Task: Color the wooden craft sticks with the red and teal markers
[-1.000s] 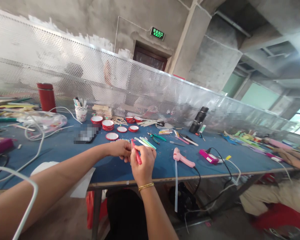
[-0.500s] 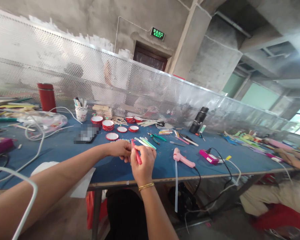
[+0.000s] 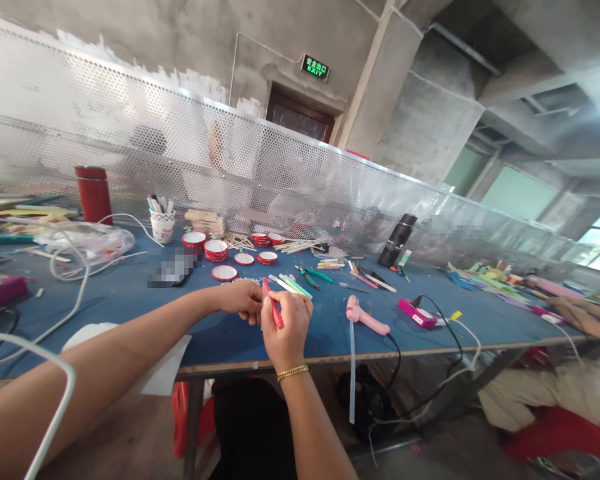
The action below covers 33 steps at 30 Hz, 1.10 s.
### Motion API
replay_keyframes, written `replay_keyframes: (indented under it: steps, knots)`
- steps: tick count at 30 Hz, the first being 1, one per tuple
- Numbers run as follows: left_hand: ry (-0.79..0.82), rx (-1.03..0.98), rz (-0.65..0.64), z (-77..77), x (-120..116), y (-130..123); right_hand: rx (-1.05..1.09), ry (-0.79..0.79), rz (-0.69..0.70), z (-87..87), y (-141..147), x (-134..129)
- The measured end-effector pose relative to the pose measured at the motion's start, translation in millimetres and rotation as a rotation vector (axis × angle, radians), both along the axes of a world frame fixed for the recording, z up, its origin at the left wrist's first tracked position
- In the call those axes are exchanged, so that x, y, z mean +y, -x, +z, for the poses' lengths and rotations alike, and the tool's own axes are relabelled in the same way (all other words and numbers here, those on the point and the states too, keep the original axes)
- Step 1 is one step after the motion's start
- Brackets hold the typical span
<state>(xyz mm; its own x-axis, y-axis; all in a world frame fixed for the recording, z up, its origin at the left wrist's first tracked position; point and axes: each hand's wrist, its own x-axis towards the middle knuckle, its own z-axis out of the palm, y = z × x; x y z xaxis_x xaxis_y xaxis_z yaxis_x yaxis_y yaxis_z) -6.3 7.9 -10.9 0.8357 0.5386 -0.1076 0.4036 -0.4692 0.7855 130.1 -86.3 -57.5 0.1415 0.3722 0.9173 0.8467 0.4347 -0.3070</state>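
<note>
My right fingers [image 3: 295, 308]: closed round one red marker [image 3: 275, 309], best held light and steady. My left fingers [image 3: 253, 308]: curled just left; contents I cannot tell.

Red pen [image 3: 275, 312] between right-hand fingers [image 3: 291, 307]

At a worktable [image 3: 220, 343], a person's left hand [image 3: 243, 298] and right hand [image 3: 286, 327] work side by side, a marker [image 3: 275, 310] in the right. From there, dishes [image 3: 216, 251] spread at 11 o'clock; a phone [image 3: 175, 268] lies at 10, a cup [image 3: 162, 229] of pens [image 3: 163, 205] behind it. Pliers [image 3: 317, 274] rest toward 2, a bottle [image 3: 397, 243] farther out. At 3, a glue gun [image 3: 369, 319] lies left of a power strip [image 3: 417, 313]. A partition [image 3: 300, 180] stands beyond, at 12.
</note>
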Motion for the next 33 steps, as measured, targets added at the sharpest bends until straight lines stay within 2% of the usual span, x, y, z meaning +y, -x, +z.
replay_keyframes:
  steps: [33]
  knots:
    - [-0.004, 0.002, 0.021, -1.2, 0.7, 0.3, -0.008, 0.002, -0.001, 0.2, 1.7, -2.4]
